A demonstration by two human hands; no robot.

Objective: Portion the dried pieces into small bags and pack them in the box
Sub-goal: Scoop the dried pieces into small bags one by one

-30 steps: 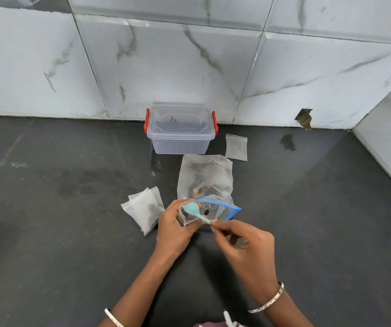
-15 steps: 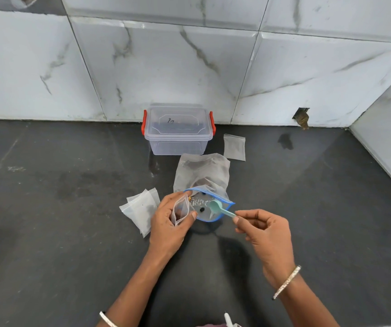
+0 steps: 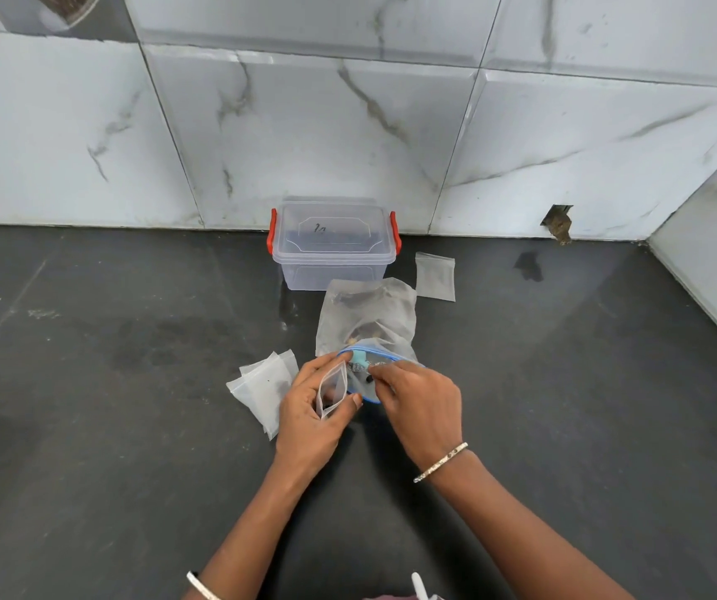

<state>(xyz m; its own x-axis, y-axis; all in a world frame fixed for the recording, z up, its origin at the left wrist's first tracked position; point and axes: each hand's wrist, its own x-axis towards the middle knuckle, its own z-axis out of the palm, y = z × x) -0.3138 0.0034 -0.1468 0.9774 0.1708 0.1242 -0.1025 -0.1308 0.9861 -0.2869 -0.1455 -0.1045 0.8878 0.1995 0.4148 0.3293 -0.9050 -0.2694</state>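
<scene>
My left hand [image 3: 311,409] holds a small clear bag [image 3: 333,389] with its mouth open, between thumb and fingers. My right hand [image 3: 419,404] pinches a teal spoon [image 3: 359,359], whose bowl is inside the blue-rimmed mouth of the large clear bag [image 3: 369,313] lying on the dark counter. Dried pieces show dimly through that bag. The clear lidded box [image 3: 334,244] with red clips stands behind it against the wall, its lid on.
A pile of small bags [image 3: 261,387] lies left of my left hand. One more small bag [image 3: 434,277] lies right of the box. A marble tiled wall closes the back and the right side. A dark stain [image 3: 529,266] marks the counter.
My right hand has moved left and forward, pushing the spoon from the small bag into the large bag's mouth. The left hand keeps the small bag open and has turned it slightly.
</scene>
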